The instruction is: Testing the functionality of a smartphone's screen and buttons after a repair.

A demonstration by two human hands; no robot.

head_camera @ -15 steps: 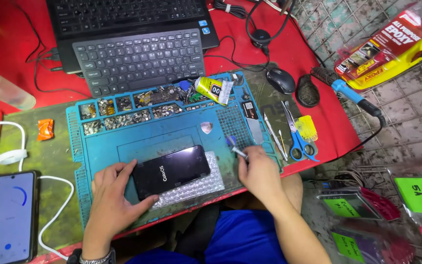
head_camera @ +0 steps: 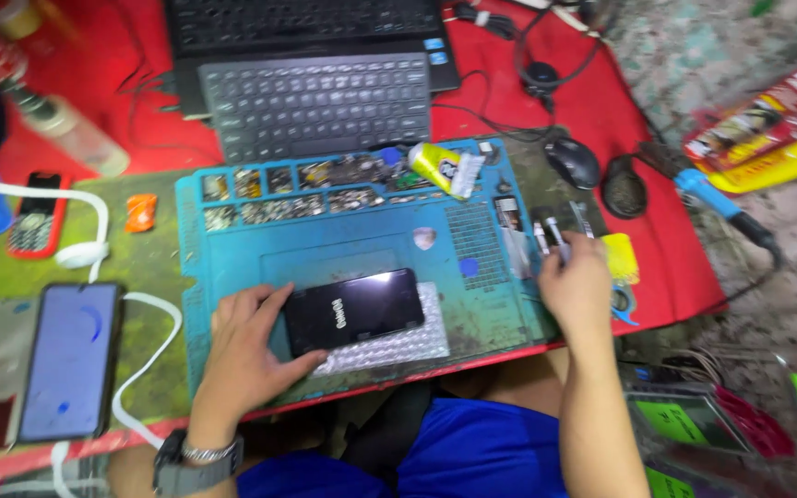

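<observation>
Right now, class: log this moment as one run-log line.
left hand: pressing black phone on bubble wrap | right hand: at tools, mat's right edge | surface: blue repair mat

The left hand (head_camera: 249, 346) rests on a black phone (head_camera: 354, 310) lying on bubble wrap (head_camera: 398, 343) near the blue mat's (head_camera: 232, 249) front edge. The right hand (head_camera: 576, 288) reaches among tools (head_camera: 555, 235) at the mat's right edge
</observation>
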